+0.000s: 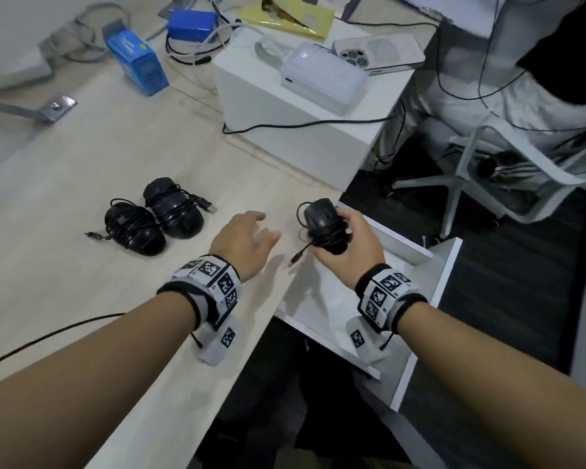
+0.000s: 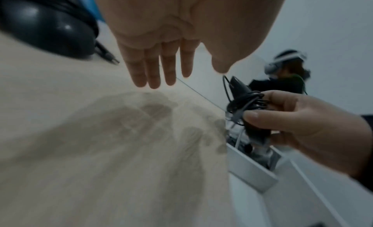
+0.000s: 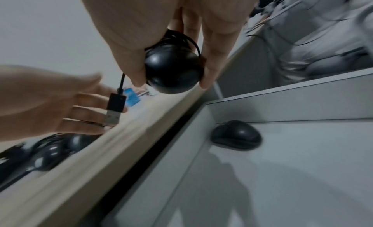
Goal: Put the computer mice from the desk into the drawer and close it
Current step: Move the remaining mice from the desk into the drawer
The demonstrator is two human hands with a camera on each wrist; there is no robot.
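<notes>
My right hand (image 1: 347, 242) grips a black mouse (image 1: 323, 223) with its cable wound round it, above the desk's right edge and the open white drawer (image 1: 433, 292). In the right wrist view the held mouse (image 3: 173, 70) sits between thumb and fingers, its USB plug (image 3: 115, 110) dangling. One black mouse (image 3: 236, 134) lies inside the drawer (image 3: 282, 174). Two more cable-wrapped mice (image 1: 134, 228) (image 1: 173, 208) lie side by side on the desk, left of my left hand (image 1: 247, 238). That hand hovers open over the desk with straight fingers (image 2: 157, 67), holding nothing.
A white box (image 1: 305, 106) with a white device and a phone (image 1: 379, 50) stands at the back right. A blue carton (image 1: 136, 62) and loose cables lie behind. A white chair (image 1: 487, 170) and another person's legs are to the right of the drawer.
</notes>
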